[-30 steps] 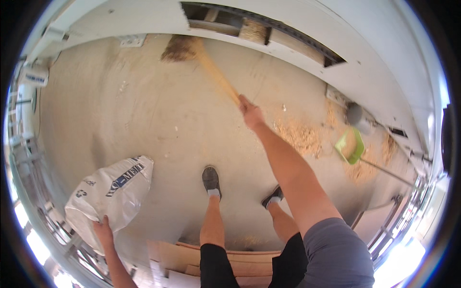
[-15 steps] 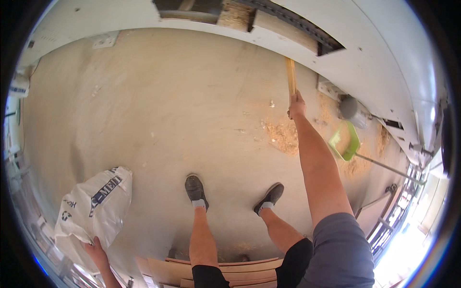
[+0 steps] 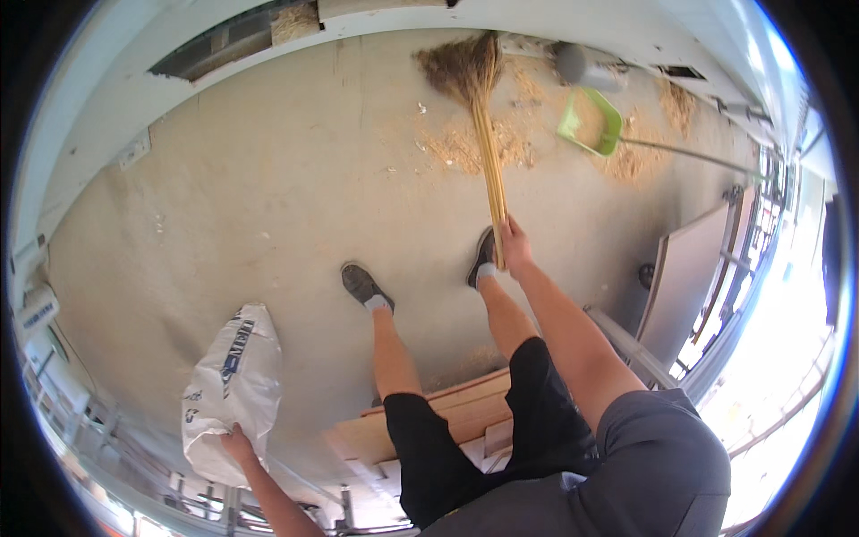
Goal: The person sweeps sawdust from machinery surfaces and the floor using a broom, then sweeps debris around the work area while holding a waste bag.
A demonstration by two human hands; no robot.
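Note:
My right hand (image 3: 513, 243) is wrapped round the lower end of the yellow handle of a broom (image 3: 489, 161). The broom's dark, spread bristles lie at the far side, close to the white machine. Beside and partly behind its handle is a patch of wood shavings (image 3: 461, 148). At the left, my left hand (image 3: 237, 442) grips a white plastic sack (image 3: 255, 376) by its near part. The sack hangs long and narrow, with dark printing on it. A green dustpan (image 3: 612, 125) with a long thin handle lies to the right of the broom, shavings in it.
The white machine (image 3: 98, 134) curves along the far edge, with a grey cylinder (image 3: 577, 64) near its base. More shavings (image 3: 677, 107) lie at the far right. Flat panels (image 3: 684, 282) stand at the right, and stacked boards (image 3: 465, 407) lie behind my legs.
The broom's bristles have come into view from beside the machine, and my right hand has drawn nearer to me. The sack in my left hand now hangs narrower. My view has shifted.

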